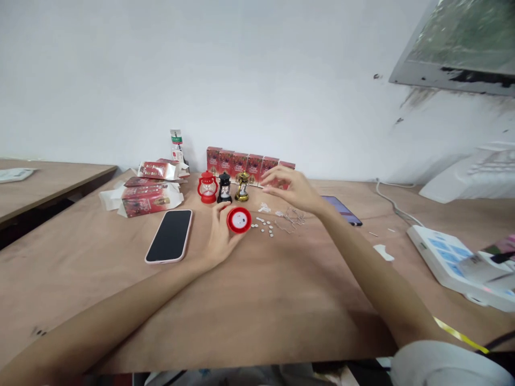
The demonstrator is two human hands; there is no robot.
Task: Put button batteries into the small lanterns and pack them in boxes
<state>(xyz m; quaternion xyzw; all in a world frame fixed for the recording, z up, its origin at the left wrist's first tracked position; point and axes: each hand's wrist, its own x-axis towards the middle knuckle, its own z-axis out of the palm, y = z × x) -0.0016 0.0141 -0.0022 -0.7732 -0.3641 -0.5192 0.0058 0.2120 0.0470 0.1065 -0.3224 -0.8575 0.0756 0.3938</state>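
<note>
My left hand (218,238) grips a small red lantern (229,220) whose round base, with a white disc in it, faces me; its upper part is hidden. In the air to the right is my right hand (293,188), fingers and thumb apart with nothing seen between them. Beneath it lie thin wire pieces (295,216) and white scraps (264,207). Several small round discs (271,231) are scattered just right of the held lantern. Behind, a red lantern (207,187), a black lantern (225,188) and a gold lantern (242,186) stand upright in a row.
Red printed boxes (233,163) line the wall. Opened boxes (147,198) and a pink-edged phone (169,236) are at left; a small bottle (177,146) stands behind. Another phone (341,209) and a white power strip (442,260) with a cable are at right.
</note>
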